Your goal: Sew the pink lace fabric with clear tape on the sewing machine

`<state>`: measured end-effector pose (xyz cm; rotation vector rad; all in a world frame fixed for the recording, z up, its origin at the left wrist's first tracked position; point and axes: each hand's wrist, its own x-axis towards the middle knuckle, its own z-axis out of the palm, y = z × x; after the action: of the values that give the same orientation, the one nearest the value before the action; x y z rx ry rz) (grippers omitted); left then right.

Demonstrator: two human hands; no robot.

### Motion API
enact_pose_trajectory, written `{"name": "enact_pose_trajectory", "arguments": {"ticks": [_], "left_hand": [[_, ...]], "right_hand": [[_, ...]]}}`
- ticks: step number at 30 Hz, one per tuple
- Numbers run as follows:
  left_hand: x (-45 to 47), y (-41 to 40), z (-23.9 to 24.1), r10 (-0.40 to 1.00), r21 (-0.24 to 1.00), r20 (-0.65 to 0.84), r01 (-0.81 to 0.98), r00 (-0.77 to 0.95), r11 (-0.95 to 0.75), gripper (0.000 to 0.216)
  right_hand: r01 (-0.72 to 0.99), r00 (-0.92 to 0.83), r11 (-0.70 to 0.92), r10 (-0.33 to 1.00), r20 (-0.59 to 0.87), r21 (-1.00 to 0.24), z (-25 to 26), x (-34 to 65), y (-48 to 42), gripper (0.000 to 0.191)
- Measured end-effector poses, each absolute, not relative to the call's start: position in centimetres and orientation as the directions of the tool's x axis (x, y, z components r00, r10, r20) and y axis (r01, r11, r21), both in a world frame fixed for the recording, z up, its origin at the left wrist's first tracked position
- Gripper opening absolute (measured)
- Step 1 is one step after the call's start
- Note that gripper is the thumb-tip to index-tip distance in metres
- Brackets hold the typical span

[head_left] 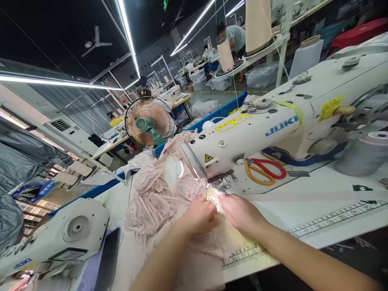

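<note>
Both hands are at the needle end of a white sewing machine (242,137), under its bright lamp. A pale pink lace bra piece (191,186) lies partly beneath the machine head, its lower part spreading over the table edge. My left hand (200,215), fingers curled, grips the lace from the left. Close beside it, my right hand (241,212) has its fingers together on the lace's right side, just in front of the needle area. Glare and the hands hide the needle and the stitched edge. To the left lies a heap of similar lace bra pieces (151,198).
Scissors (263,171) with red and orange handles lie under the machine arm. A printed ruler (333,220) runs along the table front. A dark phone-like slab (107,258) and a second sewing machine (79,226) are at left. Behind stand a fan (150,121) and a bending person (235,38).
</note>
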<state>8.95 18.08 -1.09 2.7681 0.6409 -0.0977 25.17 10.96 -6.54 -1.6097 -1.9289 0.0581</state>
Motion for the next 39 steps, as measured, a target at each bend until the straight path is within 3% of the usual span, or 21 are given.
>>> {"name": "enact_pose_trajectory", "arguments": {"ticks": [4, 7, 10, 13, 16, 19, 22, 24, 25, 28, 34, 39], "left_hand": [[8.2, 18.8, -1.4, 0.608, 0.444, -0.066, 0.569, 0.791, -0.692, 0.016], [7.6, 19.5, -1.7, 0.747, 0.549, 0.026, 0.615, 0.665, -0.566, 0.015], [7.8, 19.9, -2.3, 0.848, 0.597, 0.111, 0.648, 0.518, -0.474, 0.018], [8.4, 19.9, -3.1, 0.903, 0.587, 0.171, 0.695, 0.395, -0.416, 0.015], [8.7, 19.0, -3.6, 0.919, 0.528, 0.182, 0.754, 0.349, -0.391, 0.006], [8.9, 17.4, -3.7, 0.908, 0.421, 0.147, 0.806, 0.391, -0.416, 0.031], [9.3, 16.0, -3.5, 0.789, 0.065, 0.155, 0.790, 0.595, -0.609, 0.049], [9.6, 15.4, -3.4, 0.624, -0.175, 0.161, 0.645, 0.764, -0.744, 0.038], [9.7, 15.3, -3.4, 0.547, -0.231, 0.149, 0.567, 0.824, -0.791, 0.031], [10.1, 15.3, -3.4, 0.447, -0.244, 0.055, 0.446, 0.893, -0.861, 0.023], [10.5, 15.4, -3.4, 0.525, -0.213, 0.049, 0.523, 0.849, -0.825, 0.028], [10.9, 15.4, -3.3, 0.597, -0.143, 0.066, 0.600, 0.800, -0.787, 0.032]], "right_hand": [[0.830, 0.015, 0.203, 0.923, 0.385, -0.519, -6.0, 26.2, 8.8, 0.041], [0.708, 0.089, 0.095, 0.971, 0.222, -0.700, -5.8, 26.1, 6.4, 0.051], [0.534, -0.042, 0.070, 0.998, 0.056, -0.842, -5.4, 24.8, 4.7, 0.062], [0.514, -0.205, 0.194, 0.974, 0.100, -0.836, -5.0, 23.5, 4.4, 0.046], [0.557, -0.116, 0.173, 0.985, 0.130, -0.812, -5.0, 23.6, 5.2, 0.037], [0.671, 0.027, 0.054, 0.995, 0.097, -0.739, -5.2, 24.8, 6.0, 0.041], [0.724, 0.032, 0.026, 0.997, 0.072, -0.689, -5.5, 25.9, 6.3, 0.041], [0.728, 0.002, 0.035, 0.999, 0.053, -0.684, -5.5, 26.3, 6.2, 0.039], [0.731, -0.009, 0.035, 0.999, 0.042, -0.682, -5.5, 26.5, 6.2, 0.039], [0.729, -0.025, 0.024, 1.000, 0.008, -0.684, -5.5, 26.9, 6.1, 0.036], [0.733, -0.032, -0.019, 0.998, -0.063, -0.680, -6.4, 27.7, 6.5, 0.050], [0.786, -0.076, 0.058, 0.997, -0.004, -0.615, -6.6, 27.9, 7.4, 0.047]]}}
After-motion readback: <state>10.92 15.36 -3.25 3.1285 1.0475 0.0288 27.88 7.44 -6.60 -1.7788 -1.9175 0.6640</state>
